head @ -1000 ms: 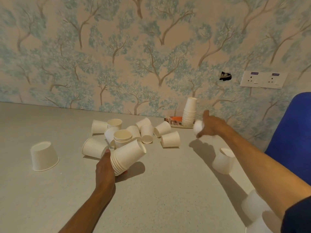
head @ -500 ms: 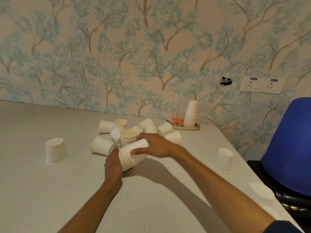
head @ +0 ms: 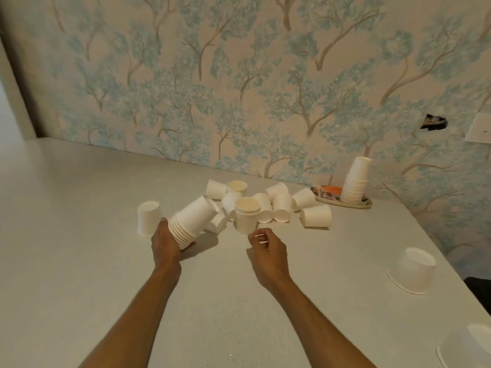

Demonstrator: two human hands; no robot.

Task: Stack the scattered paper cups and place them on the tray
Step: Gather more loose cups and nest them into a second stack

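Left hand [head: 166, 241] — grips stack [head: 192, 221] at its rim end, just above desk [head: 79, 261]. Right hand [head: 267, 248] — fingers loosely curled, holding nothing, just short of upright cup [head: 247, 218]. Stack's long axis tilts up-right, base toward pile [head: 268, 203]. Risk: a loose grip lets nested cups slide apart.

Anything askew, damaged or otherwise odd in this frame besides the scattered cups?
Yes. The wallpaper has a dark ragged hole at the right, beside the white wall plate. The cup stack on the tray leans slightly, its top cup tilted.
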